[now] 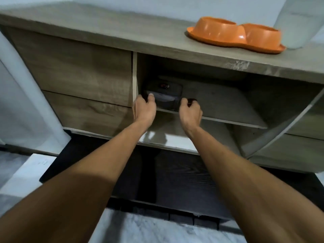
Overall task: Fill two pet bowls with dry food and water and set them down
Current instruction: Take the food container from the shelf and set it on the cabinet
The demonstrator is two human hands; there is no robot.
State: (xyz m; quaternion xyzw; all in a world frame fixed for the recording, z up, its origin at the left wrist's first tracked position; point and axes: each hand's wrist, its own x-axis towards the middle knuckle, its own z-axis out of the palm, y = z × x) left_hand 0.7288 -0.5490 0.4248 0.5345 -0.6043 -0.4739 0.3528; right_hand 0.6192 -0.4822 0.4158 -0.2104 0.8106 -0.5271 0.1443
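Two bare forearms are reaching forward from us over the dark floor mat (175,181) toward the open shelf (228,104) of the wooden cabinet (78,71). Our left hand (144,109) is curling its fingers onto the left edge of a dark container (164,95) sitting at the shelf's left end; our right hand (190,111) is curling at its right edge, though blur is keeping us from telling whether either hand is truly clamping it. Farther back, the orange double pet bowl (235,36) is resting on the cabinet top, to the right, well apart from both hands.
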